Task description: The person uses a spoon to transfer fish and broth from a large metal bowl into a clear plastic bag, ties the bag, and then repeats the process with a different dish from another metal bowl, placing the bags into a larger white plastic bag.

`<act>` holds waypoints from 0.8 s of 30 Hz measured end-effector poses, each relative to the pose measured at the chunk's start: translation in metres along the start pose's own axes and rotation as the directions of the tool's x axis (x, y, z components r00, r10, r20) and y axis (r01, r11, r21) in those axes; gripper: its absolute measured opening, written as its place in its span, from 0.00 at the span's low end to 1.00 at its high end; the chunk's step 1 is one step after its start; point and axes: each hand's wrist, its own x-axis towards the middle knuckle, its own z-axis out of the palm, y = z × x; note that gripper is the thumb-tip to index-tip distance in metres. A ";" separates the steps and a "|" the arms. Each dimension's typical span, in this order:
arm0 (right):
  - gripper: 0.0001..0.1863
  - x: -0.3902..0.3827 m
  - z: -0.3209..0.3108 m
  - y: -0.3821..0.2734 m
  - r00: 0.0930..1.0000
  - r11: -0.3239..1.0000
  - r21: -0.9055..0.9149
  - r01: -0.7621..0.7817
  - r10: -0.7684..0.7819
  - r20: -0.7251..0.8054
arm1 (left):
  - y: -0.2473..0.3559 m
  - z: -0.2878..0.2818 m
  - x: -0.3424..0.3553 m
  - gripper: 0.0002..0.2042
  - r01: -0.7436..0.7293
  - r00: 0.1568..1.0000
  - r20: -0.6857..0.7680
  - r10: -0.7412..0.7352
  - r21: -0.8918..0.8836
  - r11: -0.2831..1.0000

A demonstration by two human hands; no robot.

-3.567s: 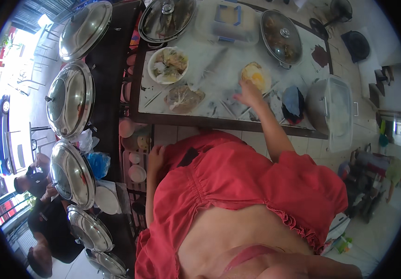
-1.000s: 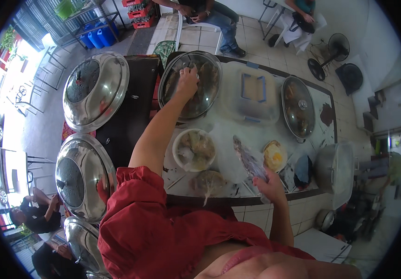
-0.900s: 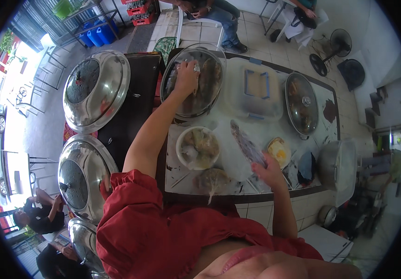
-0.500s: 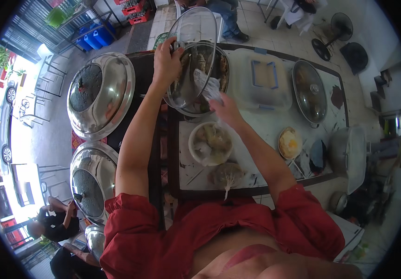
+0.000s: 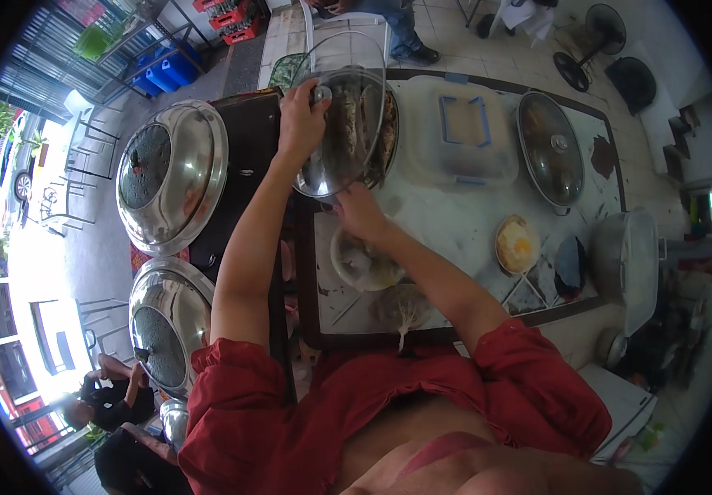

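Your right hand [image 5: 358, 209] is hiding its fingertips at the near edge of the pan [image 5: 398, 136], leaving its grip unclear. Your left hand [image 5: 300, 124] is covering part of the knob [image 5: 321, 94] on the lid [image 5: 323, 169]. Your right forearm [image 5: 434, 279] is blocking part of the bowl [image 5: 338, 268]. The top edge is cutting off the seated person [image 5: 401, 26]; far right, dark clutter [image 5: 665, 359] is blurring together.
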 end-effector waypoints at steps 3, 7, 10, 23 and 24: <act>0.17 -0.034 -0.058 -0.023 0.980 0.996 -0.015 0.089 -0.091 -0.176 | -0.010 0.032 -0.018 0.20 -0.120 0.993 0.010 0.120 -0.008 0.993; 0.14 -0.106 -0.114 -0.020 0.997 0.972 0.231 0.033 -0.015 -0.081 | -0.022 0.075 -0.037 0.21 -0.176 0.981 0.093 0.170 0.058 0.983; 0.13 -0.156 -0.154 -0.022 0.996 0.979 0.201 -0.012 0.030 -0.083 | -0.035 0.099 -0.044 0.22 -0.168 0.983 0.100 0.155 0.142 0.975; 0.34 -0.227 -0.184 0.009 0.864 0.798 -0.425 -0.428 0.222 -0.453 | -0.018 0.096 -0.077 0.39 -0.067 0.994 0.100 0.039 0.293 0.954; 0.34 -0.239 -0.171 0.029 0.855 0.784 -0.423 -0.454 0.251 -0.453 | 0.002 0.095 -0.086 0.36 -0.019 0.993 0.118 -0.017 0.298 0.954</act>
